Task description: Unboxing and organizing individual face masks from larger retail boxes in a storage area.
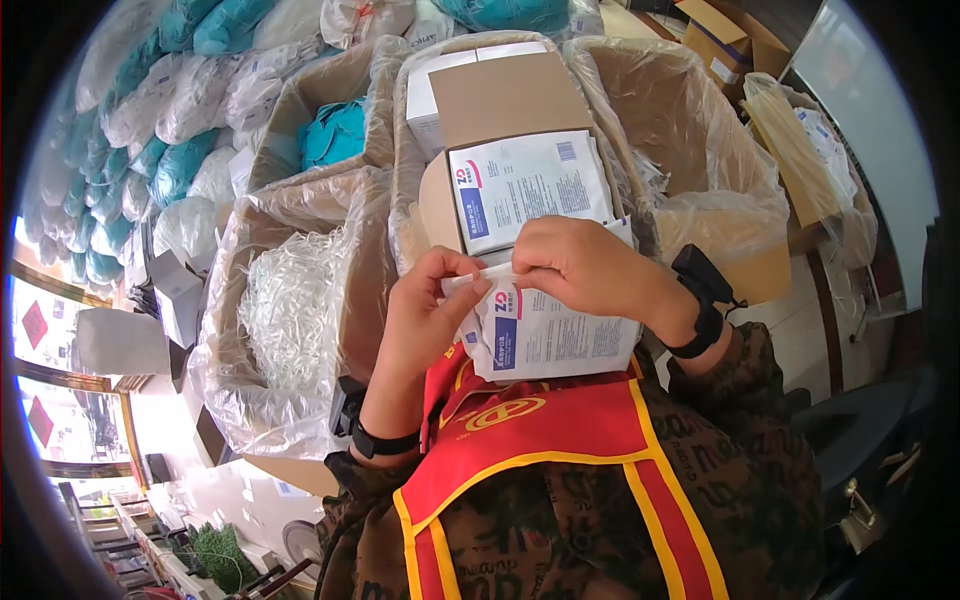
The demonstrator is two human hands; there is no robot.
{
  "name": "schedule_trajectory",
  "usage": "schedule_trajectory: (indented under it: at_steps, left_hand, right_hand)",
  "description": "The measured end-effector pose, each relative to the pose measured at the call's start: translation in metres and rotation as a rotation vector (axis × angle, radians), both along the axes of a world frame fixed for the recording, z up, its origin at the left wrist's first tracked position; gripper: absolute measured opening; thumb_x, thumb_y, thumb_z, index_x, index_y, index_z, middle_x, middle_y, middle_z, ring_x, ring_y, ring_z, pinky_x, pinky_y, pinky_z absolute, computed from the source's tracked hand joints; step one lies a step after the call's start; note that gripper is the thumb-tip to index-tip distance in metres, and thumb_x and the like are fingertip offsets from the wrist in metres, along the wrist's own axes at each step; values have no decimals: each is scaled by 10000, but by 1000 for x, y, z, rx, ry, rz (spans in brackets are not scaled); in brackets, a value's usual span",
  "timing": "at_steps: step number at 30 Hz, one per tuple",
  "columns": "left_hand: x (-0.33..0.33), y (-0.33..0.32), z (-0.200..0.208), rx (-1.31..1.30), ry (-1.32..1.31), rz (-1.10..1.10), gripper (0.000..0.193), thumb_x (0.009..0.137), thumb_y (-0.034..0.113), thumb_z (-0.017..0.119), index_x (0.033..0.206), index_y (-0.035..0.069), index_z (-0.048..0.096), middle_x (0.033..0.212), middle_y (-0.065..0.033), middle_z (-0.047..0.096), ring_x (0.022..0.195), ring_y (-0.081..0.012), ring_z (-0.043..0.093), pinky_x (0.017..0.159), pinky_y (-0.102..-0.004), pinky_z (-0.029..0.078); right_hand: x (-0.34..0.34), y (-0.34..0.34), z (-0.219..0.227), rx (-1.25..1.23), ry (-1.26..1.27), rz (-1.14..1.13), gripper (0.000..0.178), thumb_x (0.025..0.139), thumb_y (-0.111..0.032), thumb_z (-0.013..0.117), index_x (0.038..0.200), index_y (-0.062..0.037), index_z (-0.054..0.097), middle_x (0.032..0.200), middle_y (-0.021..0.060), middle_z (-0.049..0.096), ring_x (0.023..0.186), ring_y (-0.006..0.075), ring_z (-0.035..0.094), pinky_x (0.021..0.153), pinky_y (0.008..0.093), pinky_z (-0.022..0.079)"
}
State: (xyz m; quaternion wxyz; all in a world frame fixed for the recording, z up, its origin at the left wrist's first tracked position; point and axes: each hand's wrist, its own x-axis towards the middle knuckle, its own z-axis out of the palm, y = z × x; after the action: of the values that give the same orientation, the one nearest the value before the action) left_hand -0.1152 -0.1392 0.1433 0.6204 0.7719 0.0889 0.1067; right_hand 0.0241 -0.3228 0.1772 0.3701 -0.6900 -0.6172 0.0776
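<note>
A flat white packet (568, 335) with blue and red print is held up in front of my red apron. My left hand (428, 305) pinches its upper left edge between thumb and fingers. Close beside it, my right hand (580, 268) grips the same upper edge with curled fingers. Just beyond my hands, a similar white packet (530, 190) lies on top in an open cardboard carton (515, 98). My fingers cover part of the held packet's top edge, so I cannot tell whether it is sealed.
At the left stands a plastic-lined box (362, 290) of white elastic-like strands (295, 305). Behind it, another lined box (290, 125) holds teal material (335, 135). A large lined box (650, 90) stands right of the carton. Stuffed bags (185, 165) are piled at the far left.
</note>
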Motion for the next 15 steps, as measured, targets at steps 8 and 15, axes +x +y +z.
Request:
schedule_trajectory:
  at_steps: [8, 15]
  left_hand:
    - [-6, -12, 10, -229, 28, 61, 132, 878, 55, 683, 997, 3, 658, 850, 1, 664, 719, -54, 585, 619, -207, 472]
    - [-12, -33, 35, 47, -15, 132, 89, 882, 35, 678, 944, -18, 644, 830, -65, 681, 706, -93, 626, 631, -203, 488]
  right_hand:
    - [-16, -10, 13, 58, -101, -65, 83, 836, -103, 633, 865, -43, 584, 820, 130, 612, 837, 340, 604, 737, 414, 487]
    - [-20, -5, 20, 80, -112, -59, 84, 827, -106, 623, 868, -46, 581, 800, 127, 602, 830, 333, 602, 727, 411, 488]
